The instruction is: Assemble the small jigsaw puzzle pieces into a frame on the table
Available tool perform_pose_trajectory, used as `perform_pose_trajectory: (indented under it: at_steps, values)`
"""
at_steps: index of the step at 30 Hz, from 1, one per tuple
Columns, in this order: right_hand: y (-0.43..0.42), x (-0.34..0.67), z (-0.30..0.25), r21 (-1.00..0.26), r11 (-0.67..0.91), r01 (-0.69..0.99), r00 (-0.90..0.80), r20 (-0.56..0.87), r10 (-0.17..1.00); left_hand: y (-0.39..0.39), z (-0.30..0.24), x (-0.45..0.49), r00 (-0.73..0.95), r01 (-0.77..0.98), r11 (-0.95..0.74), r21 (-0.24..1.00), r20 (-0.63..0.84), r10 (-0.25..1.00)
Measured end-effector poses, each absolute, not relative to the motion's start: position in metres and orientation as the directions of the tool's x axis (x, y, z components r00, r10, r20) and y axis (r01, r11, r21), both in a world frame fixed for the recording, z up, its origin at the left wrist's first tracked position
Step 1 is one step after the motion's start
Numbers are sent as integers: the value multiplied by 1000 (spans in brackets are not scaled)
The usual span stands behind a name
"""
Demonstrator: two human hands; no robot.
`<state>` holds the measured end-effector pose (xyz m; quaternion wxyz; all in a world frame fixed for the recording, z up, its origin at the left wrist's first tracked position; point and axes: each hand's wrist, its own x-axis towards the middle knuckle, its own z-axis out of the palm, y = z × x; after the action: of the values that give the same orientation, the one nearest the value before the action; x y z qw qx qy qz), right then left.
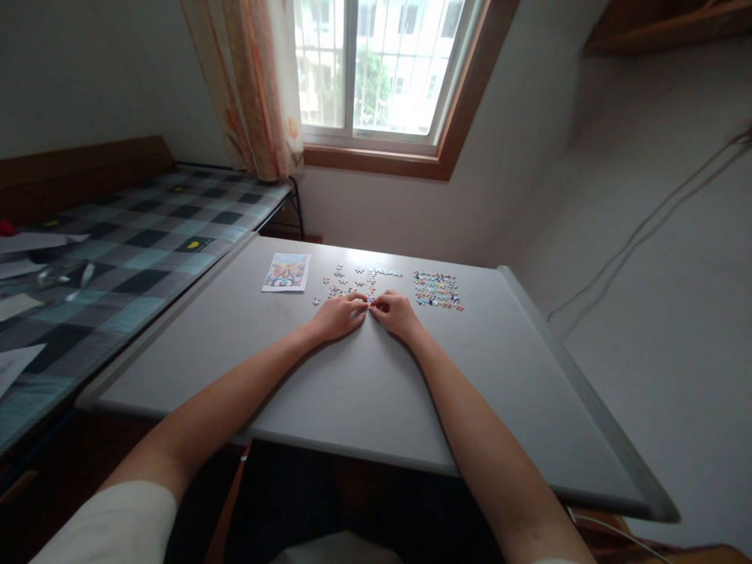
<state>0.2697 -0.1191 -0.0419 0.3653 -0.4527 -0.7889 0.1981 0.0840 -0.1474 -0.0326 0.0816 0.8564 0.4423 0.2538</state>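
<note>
My left hand [341, 315] and my right hand [395, 311] meet near the middle of the table, fingertips pinched together around a small jigsaw puzzle piece [369, 304]. Just beyond them, a joined strip of puzzle pieces [385, 273] forms a corner shape, partly hidden by my fingers. Loose puzzle pieces [339, 282] lie scattered beyond my left hand. To the right of my right hand, several more puzzle pieces [438, 290] are laid out in rows. A printed picture sheet [287, 272] lies flat at the left.
The grey table [352, 384] has a raised rim on its sides. Left of it stands a bed [146, 227] with a checked cover, papers on it. A window [376, 70] with a curtain [252, 86] is behind; a cable [640, 227] hangs along the right wall.
</note>
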Motion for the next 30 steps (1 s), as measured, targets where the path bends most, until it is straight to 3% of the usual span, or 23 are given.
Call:
perform_pose_trajectory:
  at_steps: [5, 12, 20, 30]
  values:
    - [-120, 271, -40, -688, 500, 526, -329, 377, 866, -150, -30, 83, 472, 752, -572, 329, 337, 815]
    - [-121, 266, -39, -621, 511, 594, -368, 354, 860, -150, -29, 85, 483, 779, -562, 279, 305, 821]
    - [-114, 280, -41, -624, 384, 680, -157, 388, 908, -146, -33, 82, 425, 772, -518, 367, 308, 851]
    - [-117, 280, -41, -490, 376, 787, -243, 313, 918, -149, -28, 83, 448, 809, -506, 300, 243, 860]
